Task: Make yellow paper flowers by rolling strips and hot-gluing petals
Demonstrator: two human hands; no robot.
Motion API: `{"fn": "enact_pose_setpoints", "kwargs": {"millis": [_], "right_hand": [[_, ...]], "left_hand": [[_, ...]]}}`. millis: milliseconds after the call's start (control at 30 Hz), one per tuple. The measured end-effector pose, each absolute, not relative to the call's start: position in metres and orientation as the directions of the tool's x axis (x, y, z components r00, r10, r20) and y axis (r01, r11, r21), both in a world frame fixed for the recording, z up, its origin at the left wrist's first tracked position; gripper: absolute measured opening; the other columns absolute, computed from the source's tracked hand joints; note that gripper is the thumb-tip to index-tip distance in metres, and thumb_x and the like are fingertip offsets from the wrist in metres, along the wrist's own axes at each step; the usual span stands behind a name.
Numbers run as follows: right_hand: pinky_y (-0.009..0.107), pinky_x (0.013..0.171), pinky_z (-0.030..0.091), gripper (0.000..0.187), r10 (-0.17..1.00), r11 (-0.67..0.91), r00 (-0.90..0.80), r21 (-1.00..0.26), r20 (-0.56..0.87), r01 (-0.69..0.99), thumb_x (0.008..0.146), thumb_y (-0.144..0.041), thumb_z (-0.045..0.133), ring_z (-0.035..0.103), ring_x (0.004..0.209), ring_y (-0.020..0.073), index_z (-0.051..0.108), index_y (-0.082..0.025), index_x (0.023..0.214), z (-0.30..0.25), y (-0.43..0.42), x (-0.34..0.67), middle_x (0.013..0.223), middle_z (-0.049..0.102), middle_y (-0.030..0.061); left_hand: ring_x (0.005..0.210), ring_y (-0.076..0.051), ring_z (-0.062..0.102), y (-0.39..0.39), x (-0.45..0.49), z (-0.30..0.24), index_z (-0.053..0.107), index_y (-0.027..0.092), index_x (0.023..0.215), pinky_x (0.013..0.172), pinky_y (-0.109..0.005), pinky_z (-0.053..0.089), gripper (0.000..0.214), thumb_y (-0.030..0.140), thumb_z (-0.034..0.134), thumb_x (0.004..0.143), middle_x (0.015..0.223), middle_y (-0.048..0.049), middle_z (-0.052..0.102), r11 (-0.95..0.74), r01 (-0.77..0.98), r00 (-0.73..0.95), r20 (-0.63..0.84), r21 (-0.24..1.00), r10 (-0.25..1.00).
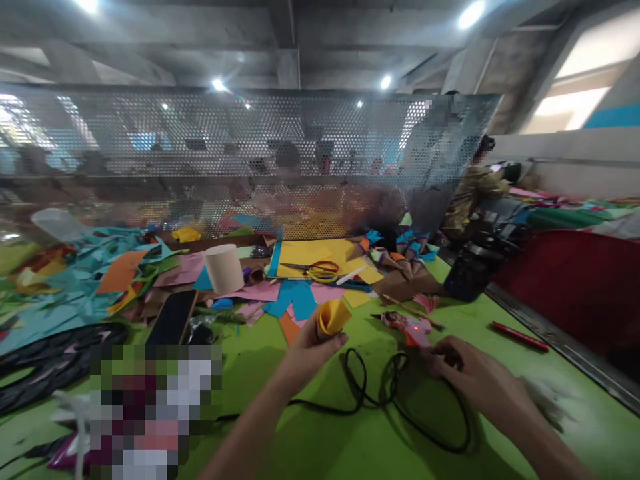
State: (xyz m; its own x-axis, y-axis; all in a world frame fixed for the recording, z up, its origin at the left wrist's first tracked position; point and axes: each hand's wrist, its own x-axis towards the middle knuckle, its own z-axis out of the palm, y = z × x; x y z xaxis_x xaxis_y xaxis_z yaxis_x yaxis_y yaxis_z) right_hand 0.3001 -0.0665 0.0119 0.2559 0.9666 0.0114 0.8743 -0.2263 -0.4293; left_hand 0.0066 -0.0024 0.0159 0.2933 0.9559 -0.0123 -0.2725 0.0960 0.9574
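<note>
Left hand (306,352) fingers clamped on one yellow paper cone (333,317) (right hand (463,367) fingers curled, grip unclear).

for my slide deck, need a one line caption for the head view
Left hand holds a rolled yellow paper cone; right hand rests by a black cable.

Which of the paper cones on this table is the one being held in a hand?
The yellow cone, pinched in the left hand; the other cones lie in a pile by the mesh screen.
</note>
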Motion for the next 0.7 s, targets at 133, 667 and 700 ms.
{"fn": "enact_pose_setpoints", "kwargs": {"millis": [133, 667, 700], "right_hand": [[0.032, 0.057, 0.040, 0.038, 0.954, -0.287, 0.299, -0.412, -0.036, 0.865, 0.074, -0.060, 0.057, 0.066, 0.074, 0.0290, 0.064, -0.024, 0.084, 0.008, -0.057, 0.291, 0.082, 0.074, 0.0070], [0.022, 0.047, 0.040, 0.035, 0.950, -0.093, 0.279, -0.981, -0.140, -0.173, 0.047, -0.026, 0.080, 0.054, 0.059, 0.0148, 0.071, -0.021, 0.080, 0.045, -0.072, 0.273, 0.068, 0.066, 0.0026], [0.022, 0.046, 0.040, 0.035, 0.953, -0.125, 0.249, -0.972, -0.174, -0.201, 0.046, -0.024, 0.081, 0.055, 0.059, 0.0153, 0.073, -0.021, 0.079, 0.048, -0.073, 0.270, 0.068, 0.067, 0.0036]], "left_hand": [[0.092, -0.019, 0.060, -0.001, 0.006, 0.013, 0.065, 0.021, 0.116, 0.086, -0.030, 0.047, 0.063, 0.039, 0.086, 0.059, 0.092, -0.0033, 0.068, 0.101, -0.303, 0.336, 0.007, 0.948, 0.942], [0.085, -0.013, 0.050, 0.005, 0.007, 0.003, 0.060, 0.020, 0.112, 0.078, -0.023, 0.043, 0.049, 0.038, 0.079, 0.070, 0.094, 0.0004, 0.057, -0.004, -0.270, 0.395, 0.114, 0.963, 0.912], [0.086, -0.013, 0.049, 0.005, 0.007, 0.002, 0.060, 0.021, 0.112, 0.080, -0.023, 0.042, 0.047, 0.036, 0.078, 0.072, 0.095, 0.0005, 0.056, -0.023, -0.265, 0.393, 0.130, 0.964, 0.910]]}}
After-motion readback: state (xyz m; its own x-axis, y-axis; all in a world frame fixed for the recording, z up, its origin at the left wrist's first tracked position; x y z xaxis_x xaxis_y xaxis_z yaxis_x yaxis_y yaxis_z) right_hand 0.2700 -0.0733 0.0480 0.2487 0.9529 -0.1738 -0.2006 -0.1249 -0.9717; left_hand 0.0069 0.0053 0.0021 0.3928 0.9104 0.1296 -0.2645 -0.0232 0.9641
